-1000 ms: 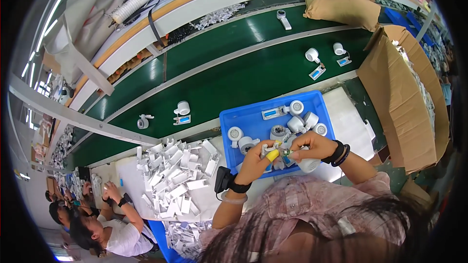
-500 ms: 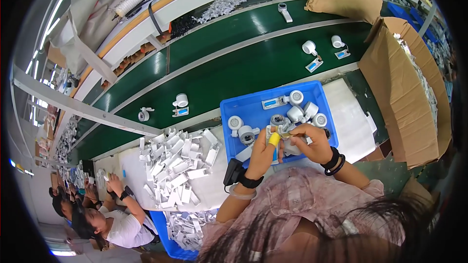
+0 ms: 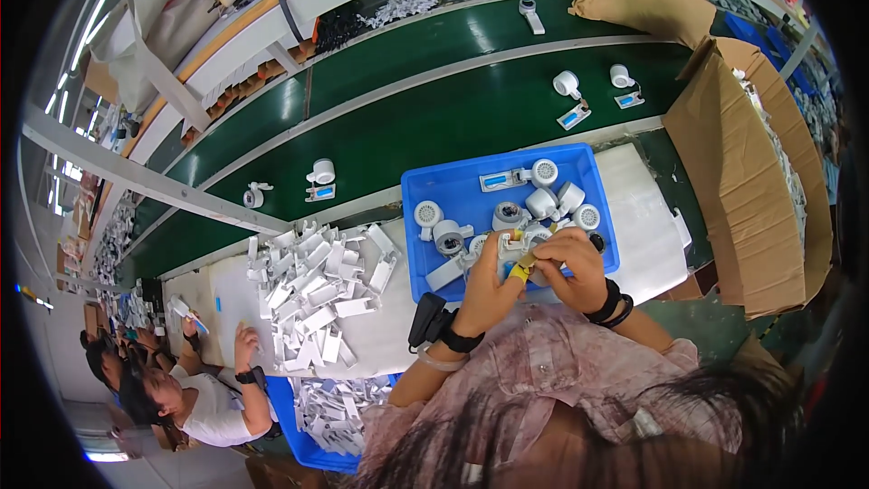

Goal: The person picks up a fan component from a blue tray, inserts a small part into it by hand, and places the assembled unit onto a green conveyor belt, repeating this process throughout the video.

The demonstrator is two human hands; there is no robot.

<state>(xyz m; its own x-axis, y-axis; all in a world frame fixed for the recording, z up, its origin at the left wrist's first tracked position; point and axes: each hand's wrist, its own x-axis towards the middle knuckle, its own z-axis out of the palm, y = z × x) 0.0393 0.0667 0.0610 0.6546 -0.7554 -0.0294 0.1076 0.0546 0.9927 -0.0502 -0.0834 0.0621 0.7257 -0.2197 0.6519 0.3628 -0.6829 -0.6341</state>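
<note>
Both my hands are closed together over the near edge of a blue tray (image 3: 409,217). My left hand (image 3: 491,288) grips a small white fan unit, mostly hidden by my fingers, and has something yellow (image 3: 520,272) at the thumb tip. My right hand (image 3: 576,268) pinches at the same spot beside the yellow; a small strip shows there, too small to make out. Around them in the tray lie several white fan heads (image 3: 542,203) with round grilles, and one opened handle (image 3: 497,181) holding a blue battery.
White plastic handle shells (image 3: 319,294) are heaped left of the tray, above another blue bin (image 3: 312,453) of shells. Opened fan units (image 3: 572,116) sit on the green conveyor (image 3: 434,127). A cardboard box (image 3: 724,181) stands right; a co-worker (image 3: 213,412) sits left.
My fingers have shifted at the yellow spot, the right ones now closer to the left thumb. Fan units on the conveyor have moved left. The co-worker's hands have moved apart.
</note>
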